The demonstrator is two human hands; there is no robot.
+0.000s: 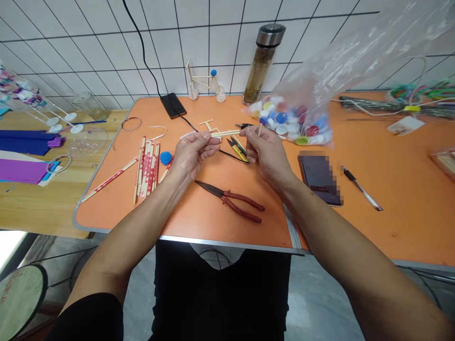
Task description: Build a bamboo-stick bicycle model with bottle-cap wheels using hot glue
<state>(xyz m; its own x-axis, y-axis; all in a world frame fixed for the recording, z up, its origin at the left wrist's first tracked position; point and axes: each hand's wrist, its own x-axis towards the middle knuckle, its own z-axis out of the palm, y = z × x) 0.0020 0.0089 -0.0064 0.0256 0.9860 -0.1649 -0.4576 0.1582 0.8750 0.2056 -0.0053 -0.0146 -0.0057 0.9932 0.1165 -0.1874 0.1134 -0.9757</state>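
Observation:
My left hand (195, 154) pinches the left end of a pair of thin wooden sticks (227, 133), held level above the table. At their right end my right hand (266, 149) is closed in a pinch, with a short stick piece (259, 129) rising from its fingertips. Whether this piece touches the pair I cannot tell. Just beneath lie yellow-handled snips (237, 148), partly behind my right hand, and a small stick frame (209, 126). Nearer me rest red-handled pliers (231, 196). A blue bottle cap (165, 157) and chopsticks in red-printed wrappers (147, 168) lie left of my left hand.
A small stick bicycle (205, 84) and a tea bottle (261, 66) stand by the tiled wall. A clear bag of bottle caps (293, 121) sits right of them. One phone (173, 105) with a cable lies at back left; another phone (318, 177) and a pen (362, 188) lie right.

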